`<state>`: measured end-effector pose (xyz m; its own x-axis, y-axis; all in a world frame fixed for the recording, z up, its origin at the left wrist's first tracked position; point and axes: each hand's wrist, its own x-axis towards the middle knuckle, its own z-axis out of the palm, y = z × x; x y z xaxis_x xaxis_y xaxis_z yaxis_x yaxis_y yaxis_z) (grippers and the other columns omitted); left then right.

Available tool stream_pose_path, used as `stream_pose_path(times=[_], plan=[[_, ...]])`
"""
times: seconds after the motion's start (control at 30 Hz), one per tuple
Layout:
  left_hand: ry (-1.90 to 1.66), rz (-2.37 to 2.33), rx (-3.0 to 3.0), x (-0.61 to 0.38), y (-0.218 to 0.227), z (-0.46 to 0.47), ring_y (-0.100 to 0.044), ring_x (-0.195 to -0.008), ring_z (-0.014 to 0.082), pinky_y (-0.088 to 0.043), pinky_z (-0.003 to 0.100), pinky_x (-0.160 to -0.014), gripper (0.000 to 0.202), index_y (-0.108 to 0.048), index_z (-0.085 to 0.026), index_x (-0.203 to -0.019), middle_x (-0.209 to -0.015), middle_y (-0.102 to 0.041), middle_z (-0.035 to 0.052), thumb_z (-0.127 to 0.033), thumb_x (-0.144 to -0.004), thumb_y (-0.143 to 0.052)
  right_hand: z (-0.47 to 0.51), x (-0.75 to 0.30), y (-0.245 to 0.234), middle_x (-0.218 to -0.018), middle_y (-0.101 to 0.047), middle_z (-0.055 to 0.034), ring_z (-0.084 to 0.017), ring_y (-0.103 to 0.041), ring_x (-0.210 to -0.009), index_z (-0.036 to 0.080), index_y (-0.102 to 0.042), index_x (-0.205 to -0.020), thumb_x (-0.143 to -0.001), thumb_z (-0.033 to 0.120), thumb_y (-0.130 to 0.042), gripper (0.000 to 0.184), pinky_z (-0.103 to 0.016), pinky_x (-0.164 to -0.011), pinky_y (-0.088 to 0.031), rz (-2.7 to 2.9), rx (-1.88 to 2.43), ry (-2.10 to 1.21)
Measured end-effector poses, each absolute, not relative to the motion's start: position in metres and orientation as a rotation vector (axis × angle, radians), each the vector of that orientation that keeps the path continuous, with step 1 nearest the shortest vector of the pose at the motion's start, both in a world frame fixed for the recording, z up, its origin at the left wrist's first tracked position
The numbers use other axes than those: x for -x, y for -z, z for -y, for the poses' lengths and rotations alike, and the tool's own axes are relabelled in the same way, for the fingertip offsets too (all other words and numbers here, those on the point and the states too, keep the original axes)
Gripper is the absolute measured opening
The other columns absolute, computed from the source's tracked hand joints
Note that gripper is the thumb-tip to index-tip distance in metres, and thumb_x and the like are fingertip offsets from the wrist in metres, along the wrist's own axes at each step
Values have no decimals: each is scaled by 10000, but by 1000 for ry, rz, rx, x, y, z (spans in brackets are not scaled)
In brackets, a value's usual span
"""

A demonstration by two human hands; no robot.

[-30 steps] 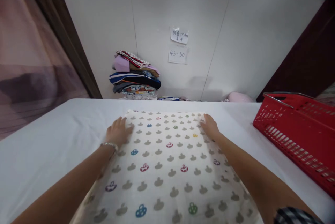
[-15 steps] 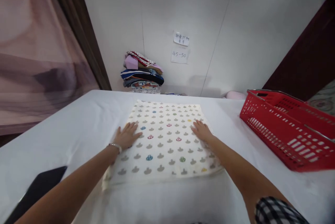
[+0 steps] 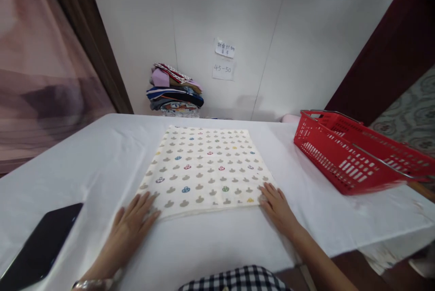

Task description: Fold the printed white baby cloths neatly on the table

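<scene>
A cream cloth (image 3: pixel 204 164) printed with grey mushroom shapes and a few coloured ones lies flat, in a rough square, on the white-covered table. My left hand (image 3: pixel 134 218) rests on its near left corner, fingers spread. At the near right corner my right hand (image 3: pixel 277 205) lies palm down, its fingertips on the cloth's edge. Both hands are open and grip nothing. The near edge looks layered, though how many layers there are I cannot tell.
A red plastic basket (image 3: pixel 353 155) with metal handles stands on the right of the table. A dark phone-like slab (image 3: pixel 42 245) lies at the near left. Folded clothes (image 3: pixel 175 91) are piled beyond the far edge, against the wall with two paper notes (image 3: pixel 223 70).
Both hands have slid from the sides of the cloth towards me, down to its near corners. The view has shifted too, showing more of the basket and the dark slab.
</scene>
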<state>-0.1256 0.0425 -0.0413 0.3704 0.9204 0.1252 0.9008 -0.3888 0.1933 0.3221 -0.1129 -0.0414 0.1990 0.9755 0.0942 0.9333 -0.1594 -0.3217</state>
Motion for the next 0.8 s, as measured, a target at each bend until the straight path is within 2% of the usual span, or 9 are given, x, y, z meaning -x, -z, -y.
stream_pose_path(times=[0.13, 0.3, 0.4, 0.57, 0.8], plan=[[-447, -1671, -2631, 116, 38, -31, -279, -1324, 245, -213, 491, -1075, 476, -572, -314, -1172, -1330, -479, -18, -469, -810, -305, 127, -329, 47, -1425, -343, -65, -234, -252, -1334, 223, -439, -1317, -892, 445, -355, 487, -478, -1075, -249, 1645, 2075, -98], [-593, -1377, -2715, 84, 27, -13, -443, -1211, 241, -226, 464, -1075, 423, -600, -268, -1135, -1214, -585, 28, -440, -857, -332, 134, -329, 39, -1283, -518, -80, -224, -358, -1276, 192, -590, -1160, -898, 409, -361, 410, -435, -1053, -325, 1543, 1959, 9], [-569, -1200, -2704, 58, 21, -6, -492, -1146, 216, -276, 430, -1054, 380, -611, -249, -1114, -1197, -593, 43, -388, -879, -347, 128, -318, 30, -1211, -575, -69, -230, -407, -1239, 220, -625, -1102, -895, 378, -375, 361, -448, -1034, -345, 1626, 1883, 6], [-502, -1078, -2715, 28, 17, -4, -494, -1096, 216, -361, 404, -974, 331, -624, -217, -1079, -1163, -595, 63, -303, -892, -365, 111, -293, 21, -1189, -590, -48, -215, -411, -1234, 231, -627, -1093, -892, 308, -401, 312, -422, -1042, -336, 1915, 1753, -75], [-549, -1076, -2693, 26, 18, -10, -516, -969, 201, -413, 368, -857, 290, -629, -204, -1014, -1014, -608, 67, -277, -909, -369, 105, -291, 34, -1174, -601, -57, -233, -475, -1173, 232, -643, -1079, -894, 300, -419, 298, -440, -997, -388, 2015, 1723, -99]])
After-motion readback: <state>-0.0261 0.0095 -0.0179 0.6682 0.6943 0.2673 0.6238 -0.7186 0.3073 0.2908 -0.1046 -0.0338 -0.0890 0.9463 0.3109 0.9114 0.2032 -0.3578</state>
